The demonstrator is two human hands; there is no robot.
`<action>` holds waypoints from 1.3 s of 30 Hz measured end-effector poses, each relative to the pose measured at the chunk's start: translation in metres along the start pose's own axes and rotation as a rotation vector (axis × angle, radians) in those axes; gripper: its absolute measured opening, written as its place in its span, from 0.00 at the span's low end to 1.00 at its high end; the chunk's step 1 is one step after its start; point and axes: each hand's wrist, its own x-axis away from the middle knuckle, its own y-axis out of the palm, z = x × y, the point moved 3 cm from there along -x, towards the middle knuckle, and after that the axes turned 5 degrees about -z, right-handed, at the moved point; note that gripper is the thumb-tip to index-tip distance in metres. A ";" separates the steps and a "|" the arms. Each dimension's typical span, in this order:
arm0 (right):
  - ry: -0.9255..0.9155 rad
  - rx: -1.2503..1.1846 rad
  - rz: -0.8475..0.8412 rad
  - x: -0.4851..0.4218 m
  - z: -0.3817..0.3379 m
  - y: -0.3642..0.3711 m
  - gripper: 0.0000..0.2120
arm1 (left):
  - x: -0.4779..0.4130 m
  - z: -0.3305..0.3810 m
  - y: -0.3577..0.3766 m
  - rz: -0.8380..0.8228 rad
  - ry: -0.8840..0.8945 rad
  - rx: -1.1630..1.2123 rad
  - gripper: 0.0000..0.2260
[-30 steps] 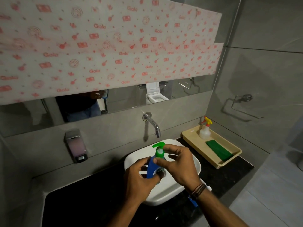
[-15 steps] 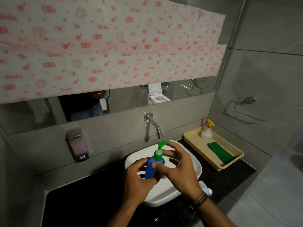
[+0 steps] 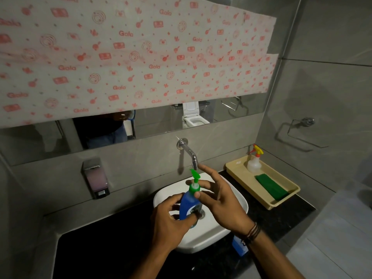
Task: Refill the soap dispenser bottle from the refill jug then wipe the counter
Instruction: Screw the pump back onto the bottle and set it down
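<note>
**Soap bottle held over the basin**

My left hand (image 3: 171, 222) grips the blue soap dispenser bottle (image 3: 190, 204) upright above the white sink (image 3: 237, 206). My right hand (image 3: 221, 200) pinches its green collar, other fingers spread. A beige tray (image 3: 281, 202) sits at right, holding a green cloth (image 3: 271, 187).

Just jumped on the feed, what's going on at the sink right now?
A person holds a blue soap bottle over the white basin. The left hand grips its body, while the right hand has thumb and finger at the green pump collar, the other fingers spread. The pump is on the bottle. A blue container stands on the black counter by the right wrist, mostly hidden. A green cloth and spray bottle sit in the beige tray.
</note>
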 end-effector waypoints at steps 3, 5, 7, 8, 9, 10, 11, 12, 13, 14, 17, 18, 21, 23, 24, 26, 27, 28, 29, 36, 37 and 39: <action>-0.015 0.081 0.126 0.005 -0.001 0.000 0.35 | 0.000 0.001 -0.002 0.003 -0.002 -0.004 0.24; -0.031 0.063 0.229 0.009 0.002 -0.003 0.36 | 0.001 0.002 -0.004 0.011 0.008 -0.004 0.24; -0.017 0.037 0.287 0.010 0.004 -0.006 0.36 | 0.001 0.003 -0.005 0.011 0.021 -0.011 0.23; -0.002 0.032 0.265 0.009 0.005 -0.005 0.37 | 0.001 0.004 -0.005 0.007 0.026 -0.015 0.23; 0.010 0.026 0.207 0.008 0.005 -0.002 0.39 | 0.001 0.004 -0.005 0.003 0.029 -0.015 0.23; 0.016 0.012 0.136 0.006 0.004 0.002 0.42 | 0.001 0.003 -0.004 -0.001 0.032 -0.013 0.23; 0.019 -0.008 0.076 0.004 0.004 0.006 0.43 | 0.001 0.003 -0.004 -0.005 0.032 -0.012 0.23; 0.016 -0.024 0.049 0.002 0.004 0.008 0.43 | 0.000 0.003 -0.004 -0.008 0.029 -0.011 0.24; 0.008 -0.031 0.058 0.001 0.004 0.007 0.41 | 0.000 0.003 -0.003 -0.011 0.028 -0.010 0.24; -0.003 -0.030 0.090 0.001 0.004 0.005 0.39 | 0.000 0.003 -0.004 -0.011 0.028 -0.007 0.23; -0.047 0.009 0.225 0.005 0.004 -0.001 0.32 | -0.001 0.004 -0.007 0.018 0.033 -0.002 0.22; -0.054 0.005 0.262 0.005 0.005 -0.003 0.31 | -0.001 0.004 -0.007 0.025 0.036 -0.001 0.21; -0.031 -0.006 0.182 0.002 0.005 0.000 0.36 | -0.002 0.002 -0.006 0.009 0.023 -0.008 0.23; -0.012 -0.023 0.054 -0.001 0.005 0.007 0.42 | -0.003 0.001 -0.004 0.000 0.014 -0.007 0.24; -0.011 -0.034 0.039 -0.002 0.005 0.009 0.42 | -0.004 0.001 -0.004 0.000 0.013 -0.006 0.25; -0.025 -0.048 0.103 -0.001 0.005 0.008 0.39 | -0.005 0.000 -0.004 0.004 0.013 0.004 0.24; -0.032 -0.046 0.152 0.000 0.004 0.007 0.36 | -0.005 0.000 -0.004 0.005 0.013 0.007 0.23; -0.034 -0.041 0.200 0.001 0.005 0.005 0.34 | -0.005 0.000 -0.004 0.006 0.012 0.005 0.23; -0.033 -0.038 0.241 0.001 0.007 0.003 0.32 | -0.005 0.001 -0.004 0.006 0.010 0.000 0.23; -0.001 -0.175 -0.083 -0.015 0.011 0.003 0.33 | -0.007 -0.002 -0.002 -0.017 0.021 -0.005 0.21; -0.005 -0.222 -0.087 -0.017 0.011 0.002 0.31 | -0.007 -0.002 -0.002 -0.012 0.022 -0.009 0.20; -0.007 -0.275 -0.006 -0.020 0.010 0.002 0.29 | -0.008 -0.001 -0.003 0.005 0.028 -0.015 0.19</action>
